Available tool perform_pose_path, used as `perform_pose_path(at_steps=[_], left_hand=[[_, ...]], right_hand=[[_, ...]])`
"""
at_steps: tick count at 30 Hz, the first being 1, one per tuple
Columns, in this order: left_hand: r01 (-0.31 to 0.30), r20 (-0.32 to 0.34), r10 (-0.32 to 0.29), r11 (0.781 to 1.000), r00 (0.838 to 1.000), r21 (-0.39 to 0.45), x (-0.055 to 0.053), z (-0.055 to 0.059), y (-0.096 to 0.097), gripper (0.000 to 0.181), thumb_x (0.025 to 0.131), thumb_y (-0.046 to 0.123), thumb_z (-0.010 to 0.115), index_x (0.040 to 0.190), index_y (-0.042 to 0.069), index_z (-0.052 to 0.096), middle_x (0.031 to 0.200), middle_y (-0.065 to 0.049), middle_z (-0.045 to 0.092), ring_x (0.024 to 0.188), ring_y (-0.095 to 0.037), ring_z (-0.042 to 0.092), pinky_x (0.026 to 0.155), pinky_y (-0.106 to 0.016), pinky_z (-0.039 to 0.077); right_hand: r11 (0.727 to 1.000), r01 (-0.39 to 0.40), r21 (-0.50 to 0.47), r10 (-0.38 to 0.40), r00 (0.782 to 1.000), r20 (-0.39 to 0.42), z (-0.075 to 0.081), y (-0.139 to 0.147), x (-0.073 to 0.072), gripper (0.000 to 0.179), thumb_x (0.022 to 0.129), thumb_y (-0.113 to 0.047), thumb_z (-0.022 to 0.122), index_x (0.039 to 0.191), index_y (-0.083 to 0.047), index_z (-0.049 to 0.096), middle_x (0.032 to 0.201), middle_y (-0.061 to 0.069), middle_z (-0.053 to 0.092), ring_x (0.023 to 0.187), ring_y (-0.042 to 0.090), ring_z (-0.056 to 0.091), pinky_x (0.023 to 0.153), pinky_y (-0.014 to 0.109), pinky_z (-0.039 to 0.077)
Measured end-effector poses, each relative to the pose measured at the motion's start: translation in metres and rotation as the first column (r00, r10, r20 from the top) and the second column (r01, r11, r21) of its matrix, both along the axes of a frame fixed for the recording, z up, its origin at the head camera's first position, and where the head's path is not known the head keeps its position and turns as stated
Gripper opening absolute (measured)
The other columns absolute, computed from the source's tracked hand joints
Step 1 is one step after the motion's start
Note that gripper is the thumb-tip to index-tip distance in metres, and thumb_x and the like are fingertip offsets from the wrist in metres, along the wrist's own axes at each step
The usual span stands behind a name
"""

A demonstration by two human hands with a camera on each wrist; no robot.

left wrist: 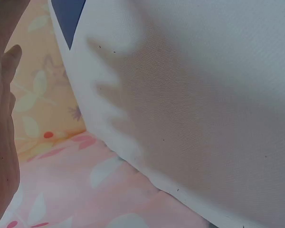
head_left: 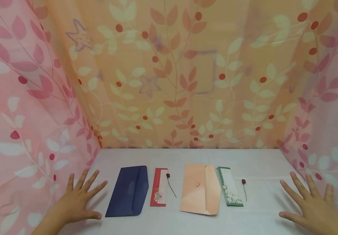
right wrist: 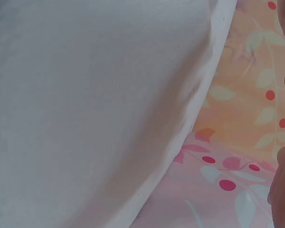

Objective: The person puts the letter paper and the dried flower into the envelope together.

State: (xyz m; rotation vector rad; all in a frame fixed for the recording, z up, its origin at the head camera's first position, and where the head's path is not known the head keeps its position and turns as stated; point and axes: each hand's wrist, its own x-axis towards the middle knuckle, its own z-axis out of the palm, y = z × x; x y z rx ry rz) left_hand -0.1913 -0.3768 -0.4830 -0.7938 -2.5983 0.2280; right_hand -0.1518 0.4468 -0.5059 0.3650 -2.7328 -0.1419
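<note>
My left hand [head_left: 76, 200] is spread with straight fingers at the left of the table, holding nothing; the dark blue envelope [head_left: 124, 192] lies nearest to it. On the right, my right hand [head_left: 312, 204] is spread likewise, with nothing in it. A small dried red rose [head_left: 243, 181] on a thin stem is the thing closest to that hand. Between the hands lie a red floral card [head_left: 158, 192], a second small rose [head_left: 168, 176], a peach envelope [head_left: 193, 189] with its flap to the right, and a green-edged floral card [head_left: 230, 187]. In the left wrist view, a corner of the blue envelope [left wrist: 70, 21] shows.
A white cloth covers the table [head_left: 262, 209]. Leaf-patterned curtains enclose it: an orange one [head_left: 180, 75] behind, a pink one [head_left: 25, 114] on the left and another pink curtain [head_left: 336, 107] on the right.
</note>
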Motion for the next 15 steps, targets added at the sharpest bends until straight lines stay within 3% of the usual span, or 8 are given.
perform_pose_path(at_steps=[5,11,15], left_hand=[[0.006,-0.018,-0.006,1.0,1.0,0.011,0.0,0.001,0.0,0.116,0.062,0.092,0.065,0.16,0.045,0.025,0.174,-0.007,0.001,0.157,-0.043,-0.008,0.113,-0.077,-0.013],[-0.002,-0.008,0.002,1.0,1.0,0.019,-0.003,0.002,0.002,0.113,0.063,0.091,0.065,0.159,0.044,0.03,0.174,-0.007,0.002,0.157,-0.042,-0.009,0.113,-0.076,-0.014],[-0.022,-0.014,0.022,1.0,1.0,0.018,-0.003,0.001,-0.001,0.109,0.063,0.093,0.064,0.156,0.043,0.037,0.172,-0.009,0.013,0.158,-0.041,-0.008,0.113,-0.078,-0.008]], right_hand=[[1.0,-0.013,-0.003,0.014,1.0,0.016,-0.001,-0.005,-0.001,0.122,0.069,-0.081,0.072,0.164,-0.039,0.008,0.172,0.004,-0.016,0.151,0.035,-0.032,0.1,0.069,-0.035],[0.999,-0.032,-0.022,0.032,0.999,-0.026,0.001,-0.01,-0.004,0.12,0.07,-0.08,0.073,0.164,-0.038,0.014,0.173,0.003,-0.009,0.153,0.033,-0.028,0.103,0.071,-0.031],[0.999,-0.042,-0.03,0.041,0.998,-0.036,0.0,-0.012,-0.007,0.12,0.069,-0.08,0.073,0.164,-0.037,0.015,0.173,0.003,-0.008,0.154,0.035,-0.026,0.103,0.072,-0.031]])
